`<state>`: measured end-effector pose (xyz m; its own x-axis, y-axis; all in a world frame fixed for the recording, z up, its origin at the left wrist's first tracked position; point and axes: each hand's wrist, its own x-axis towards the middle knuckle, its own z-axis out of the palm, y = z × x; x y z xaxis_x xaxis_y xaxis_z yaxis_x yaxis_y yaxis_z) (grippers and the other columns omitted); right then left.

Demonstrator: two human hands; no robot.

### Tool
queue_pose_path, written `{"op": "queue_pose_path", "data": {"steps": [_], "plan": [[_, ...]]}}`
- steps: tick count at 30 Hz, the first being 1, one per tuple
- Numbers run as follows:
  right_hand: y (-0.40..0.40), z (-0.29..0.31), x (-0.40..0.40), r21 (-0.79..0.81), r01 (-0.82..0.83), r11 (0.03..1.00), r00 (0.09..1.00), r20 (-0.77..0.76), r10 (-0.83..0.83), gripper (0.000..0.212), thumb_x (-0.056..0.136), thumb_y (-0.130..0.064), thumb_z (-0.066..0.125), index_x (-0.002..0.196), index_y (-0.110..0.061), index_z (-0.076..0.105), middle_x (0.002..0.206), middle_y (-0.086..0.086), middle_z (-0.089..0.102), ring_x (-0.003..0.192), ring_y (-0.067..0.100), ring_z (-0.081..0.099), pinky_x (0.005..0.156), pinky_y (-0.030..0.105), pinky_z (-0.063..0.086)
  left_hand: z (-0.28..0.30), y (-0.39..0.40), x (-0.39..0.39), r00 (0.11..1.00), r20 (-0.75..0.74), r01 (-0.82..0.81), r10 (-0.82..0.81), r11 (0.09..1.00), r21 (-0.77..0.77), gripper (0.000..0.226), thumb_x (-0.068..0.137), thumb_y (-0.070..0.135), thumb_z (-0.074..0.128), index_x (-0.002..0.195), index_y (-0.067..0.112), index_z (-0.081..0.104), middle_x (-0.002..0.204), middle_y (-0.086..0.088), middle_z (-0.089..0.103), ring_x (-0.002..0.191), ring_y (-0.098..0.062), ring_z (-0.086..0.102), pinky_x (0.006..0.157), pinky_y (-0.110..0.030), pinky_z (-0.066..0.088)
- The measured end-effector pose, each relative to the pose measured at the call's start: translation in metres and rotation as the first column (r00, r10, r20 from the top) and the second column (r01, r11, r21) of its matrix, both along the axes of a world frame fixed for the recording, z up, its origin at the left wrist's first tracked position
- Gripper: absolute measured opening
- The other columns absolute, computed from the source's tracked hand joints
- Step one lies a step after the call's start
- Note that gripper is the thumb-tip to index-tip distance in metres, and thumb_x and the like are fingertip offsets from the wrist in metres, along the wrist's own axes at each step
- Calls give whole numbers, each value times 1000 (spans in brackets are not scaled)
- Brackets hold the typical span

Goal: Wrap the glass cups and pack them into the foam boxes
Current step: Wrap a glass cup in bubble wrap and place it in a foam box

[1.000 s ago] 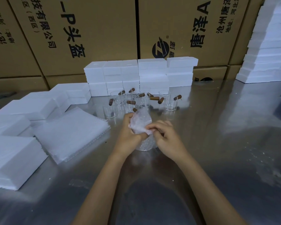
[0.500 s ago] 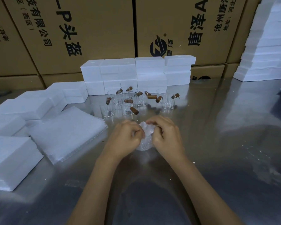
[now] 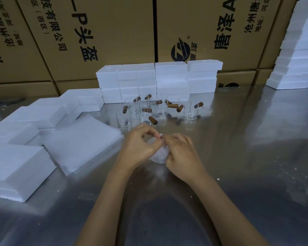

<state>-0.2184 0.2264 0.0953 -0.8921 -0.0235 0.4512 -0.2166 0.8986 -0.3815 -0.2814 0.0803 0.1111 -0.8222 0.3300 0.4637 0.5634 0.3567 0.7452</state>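
**Cup half-swaddled, boxes waiting**

A bubble-wrapped cup (image 3: 158,154) sits on the steel table (image 3: 238,157) between two hands. The left hand (image 3: 138,147) curls round its near side; the right hand (image 3: 182,153) grips the other, w/ fingertips of both pinching the wrap's loose top together above the rim. Judged step: closing the wrap. Next move likely calls for tucking the ends tight w/o crushing the glass, then a reach to a foam box.

Bare glass cups (image 3: 158,110) w/ brown handles stand just behind, approx. a dozen, empty. A stack of wrap sheets (image 3: 82,144) lies left. Foam boxes (image 3: 155,80) are stacked at the back, lids on; contents can't be told.
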Motion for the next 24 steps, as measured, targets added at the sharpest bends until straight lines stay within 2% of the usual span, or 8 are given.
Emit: {"op": "queue_pose_path", "data": {"steps": [2,6,8,11,15,19,21,24], "plan": [[0,0,0,-37,-5,999,1000,13,5,54,81,-2,45,130,-23,54,113,-2,60,115,11,42,102,23,24,3,-3,-1,1000,-2,27,-27,998,-49,24,63,51,61,72,30,67,98,17,59,106,-4,55,91,-18,39],[-1,1,1,-233,-23,972,999,-28,17,56,78,2,46,126,-24,56,107,-12,61,106,2,40,99,24,28,-3,-5,-6,998,-5,56,-61,941,-335,28,56,63,54,71,42,65,114,22,52,118,-2,38,99,-19,25],[-1,3,-2,-342,-25,940,998,-69,1,58,73,8,45,120,-24,59,103,-13,64,107,4,47,103,29,34,-7,-5,-8,999,3,48,-51,909,-415,36,54,69,52,77,44,66,121,24,49,117,4,30,102,-24,23],[5,7,-4,-462,-32,886,985,-167,-52,53,67,13,44,106,-15,66,102,-8,66,104,14,56,97,41,44,-13,-4,-11,999,-32,4,-22,879,-477,55,53,76,54,89,38,72,119,26,44,112,8,26,100,-24,20],[13,4,-5,-311,85,947,982,-133,-132,38,69,11,48,87,-13,71,112,-3,65,112,22,52,101,36,37,-17,-3,-13,996,-71,9,-54,851,-525,59,57,78,57,97,38,72,127,22,50,119,-1,36,104,-31,30],[9,-4,-4,-98,46,994,999,-8,-47,35,75,3,50,93,-20,71,134,-3,54,131,15,36,96,20,16,-13,0,-8,997,38,78,-69,903,-422,32,55,71,61,73,44,61,110,24,54,103,0,54,92,-27,44],[7,-6,-4,-55,32,998,999,25,-30,35,76,1,51,97,-21,69,138,-4,50,133,14,32,95,19,12,-12,1,-7,993,79,110,-87,916,-386,20,55,69,63,63,51,60,104,24,56,96,3,58,86,-24,46],[7,-6,-4,-39,46,998,998,41,-44,36,77,-1,51,100,-22,69,138,-5,49,133,14,31,100,23,14,-12,0,-9,989,105,137,-106,921,-364,12,54,69,64,62,61,61,101,25,57,95,8,57,83,-21,45]]}}
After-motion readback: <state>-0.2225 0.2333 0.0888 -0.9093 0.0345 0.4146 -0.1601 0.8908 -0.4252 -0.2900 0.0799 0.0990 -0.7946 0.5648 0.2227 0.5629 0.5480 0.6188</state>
